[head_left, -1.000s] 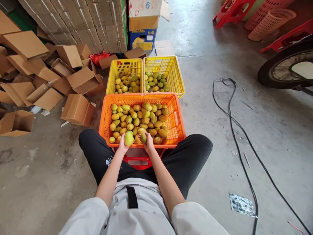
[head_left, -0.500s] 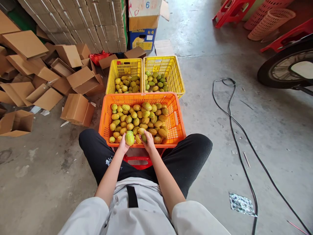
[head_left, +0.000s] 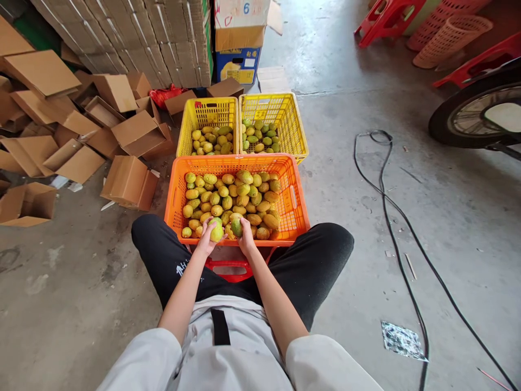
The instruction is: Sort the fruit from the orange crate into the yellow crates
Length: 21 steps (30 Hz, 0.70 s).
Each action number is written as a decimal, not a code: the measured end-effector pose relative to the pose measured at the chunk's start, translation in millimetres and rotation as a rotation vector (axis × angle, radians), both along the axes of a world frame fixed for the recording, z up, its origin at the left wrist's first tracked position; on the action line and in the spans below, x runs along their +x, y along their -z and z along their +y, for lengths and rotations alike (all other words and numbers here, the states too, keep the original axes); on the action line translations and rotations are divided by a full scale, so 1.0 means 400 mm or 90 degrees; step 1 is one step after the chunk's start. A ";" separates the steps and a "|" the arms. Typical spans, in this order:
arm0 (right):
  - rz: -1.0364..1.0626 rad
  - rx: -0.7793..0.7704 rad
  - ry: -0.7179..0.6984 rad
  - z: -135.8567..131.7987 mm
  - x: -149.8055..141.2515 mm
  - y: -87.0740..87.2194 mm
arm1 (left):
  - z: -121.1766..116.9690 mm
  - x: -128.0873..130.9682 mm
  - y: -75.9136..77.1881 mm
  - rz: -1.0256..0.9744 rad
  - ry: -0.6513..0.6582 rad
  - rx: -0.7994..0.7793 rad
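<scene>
My left hand (head_left: 206, 240) is closed around a light green, yellowish oval fruit (head_left: 217, 231) above the near side of the orange crate (head_left: 300, 217). A little to the right, my right hand (head_left: 246, 238) grips a darker green oval fruit (head_left: 236, 226) from its outer side. The two held fruits are apart. Under and beyond my hands, many yellow and green oval fruits (head_left: 228, 190) lie piled in the crate. Their exact kind cannot be told.
Two yellow crates (head_left: 300, 127) with more fruit adjoin the orange crate's far side. A red plastic stool (head_left: 230, 270) shows between my knees. Cardboard boxes (head_left: 130, 182) are heaped left. On the right lie a black cable (head_left: 382, 190) and a wheel (head_left: 451, 117).
My left fingers have come further over the light green fruit. My right hand has turned the darker fruit, so more of its green side shows. The crates have not moved.
</scene>
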State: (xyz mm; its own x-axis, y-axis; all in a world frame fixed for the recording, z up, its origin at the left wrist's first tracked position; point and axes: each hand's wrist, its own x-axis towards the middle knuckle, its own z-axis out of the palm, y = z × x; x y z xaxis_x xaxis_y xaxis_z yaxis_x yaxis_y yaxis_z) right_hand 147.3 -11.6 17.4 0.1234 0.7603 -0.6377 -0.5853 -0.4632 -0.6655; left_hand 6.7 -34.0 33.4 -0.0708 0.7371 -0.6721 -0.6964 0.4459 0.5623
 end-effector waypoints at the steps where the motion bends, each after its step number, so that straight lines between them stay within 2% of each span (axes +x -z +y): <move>1: -0.001 0.005 0.005 -0.002 -0.003 -0.003 | 0.000 0.001 -0.002 0.002 0.002 0.001; 8: -0.001 -0.006 0.012 -0.001 -0.009 -0.025 | 0.002 0.009 -0.014 0.020 0.044 -0.014; 13: 0.021 -0.024 0.005 -0.001 -0.001 -0.022 | 0.007 0.008 -0.018 0.011 0.018 -0.048; 21: 0.076 -0.066 -0.014 0.006 0.010 -0.019 | 0.010 0.007 0.004 0.036 -0.019 -0.033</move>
State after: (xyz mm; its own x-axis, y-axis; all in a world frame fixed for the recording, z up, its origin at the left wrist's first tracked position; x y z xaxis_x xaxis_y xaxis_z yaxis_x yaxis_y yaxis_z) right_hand 151.3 -9.4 24.8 0.0262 0.6917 -0.7217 -0.6457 -0.5394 -0.5405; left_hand 9.5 -30.1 31.7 -0.1314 0.6988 -0.7031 -0.6775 0.4544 0.5783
